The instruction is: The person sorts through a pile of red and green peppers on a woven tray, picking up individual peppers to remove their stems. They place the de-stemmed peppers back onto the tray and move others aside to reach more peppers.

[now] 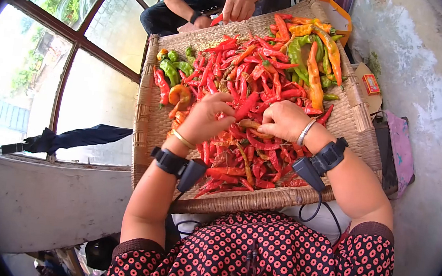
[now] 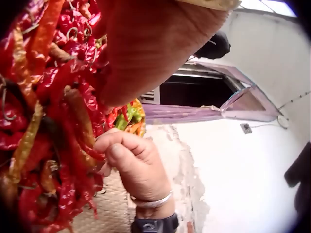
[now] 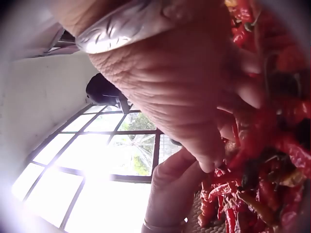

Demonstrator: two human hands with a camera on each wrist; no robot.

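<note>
Red peppers (image 1: 249, 78) cover much of a woven tray (image 1: 368, 138). Over the pile in the head view, my left hand (image 1: 208, 119) has bent fingers close to the thumb; whether it pinches anything cannot be seen. To its right, my right hand (image 1: 284, 122) has thumb and forefinger together at an orange-brown pepper (image 1: 250, 124). The left wrist view shows my right hand (image 2: 141, 162) pinching a thin red pepper (image 2: 92, 151) at the pile's edge. In the right wrist view my left hand (image 3: 170, 187) is partly behind my right hand (image 3: 170, 92).
Green peppers (image 1: 170, 72) lie at the tray's left, orange and yellow ones (image 1: 315, 75) at the far right. Across the tray, another person's hand (image 1: 240, 4) is at a red pepper. A folded dark umbrella (image 1: 90, 137) lies by the window; a wall (image 1: 426, 107) stands at the right.
</note>
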